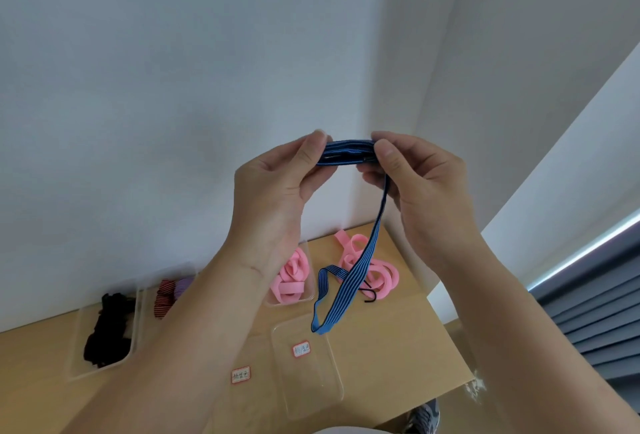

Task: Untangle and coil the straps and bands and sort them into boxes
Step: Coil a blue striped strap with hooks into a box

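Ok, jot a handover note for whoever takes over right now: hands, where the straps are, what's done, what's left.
Hands: left hand and right hand both pinch the folded part of the blue striped strap, held above the table; its tail hangs below the right hand.
Done: black straps in the left box, red-striped band and purple band in the next, pink bands in theirs.
Left: finish coiling the blue striped strap and box it, probably in the clear labelled box in front; then the loose pink band on the table.
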Action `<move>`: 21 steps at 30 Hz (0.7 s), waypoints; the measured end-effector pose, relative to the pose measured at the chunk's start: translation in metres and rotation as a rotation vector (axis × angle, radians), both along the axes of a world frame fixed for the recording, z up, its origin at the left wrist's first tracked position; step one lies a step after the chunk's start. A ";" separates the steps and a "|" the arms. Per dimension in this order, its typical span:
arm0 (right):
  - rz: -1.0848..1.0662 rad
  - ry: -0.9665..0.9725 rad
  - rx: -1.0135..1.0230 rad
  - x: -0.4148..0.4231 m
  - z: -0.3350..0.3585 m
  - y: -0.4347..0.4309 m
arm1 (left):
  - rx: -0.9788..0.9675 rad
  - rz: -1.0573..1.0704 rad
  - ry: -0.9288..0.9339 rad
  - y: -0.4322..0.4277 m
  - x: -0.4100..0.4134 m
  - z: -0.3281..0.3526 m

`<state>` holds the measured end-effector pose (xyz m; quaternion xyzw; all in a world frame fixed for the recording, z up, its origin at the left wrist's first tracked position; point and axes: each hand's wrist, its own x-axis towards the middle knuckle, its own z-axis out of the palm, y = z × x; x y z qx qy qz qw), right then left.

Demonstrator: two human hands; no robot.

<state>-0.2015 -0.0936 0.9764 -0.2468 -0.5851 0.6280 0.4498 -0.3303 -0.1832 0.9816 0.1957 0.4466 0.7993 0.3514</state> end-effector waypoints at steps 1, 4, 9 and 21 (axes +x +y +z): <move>-0.024 0.004 0.006 0.000 0.002 0.001 | 0.001 -0.032 -0.001 -0.001 0.000 -0.001; -0.071 -0.009 0.030 -0.001 0.007 0.005 | -0.022 -0.117 0.026 -0.004 -0.002 -0.003; -0.100 -0.008 0.053 -0.003 0.011 0.005 | -0.163 -0.254 0.206 -0.008 -0.004 0.000; -0.053 -0.114 0.162 -0.004 0.022 -0.001 | -0.159 -0.076 0.500 0.008 0.011 0.002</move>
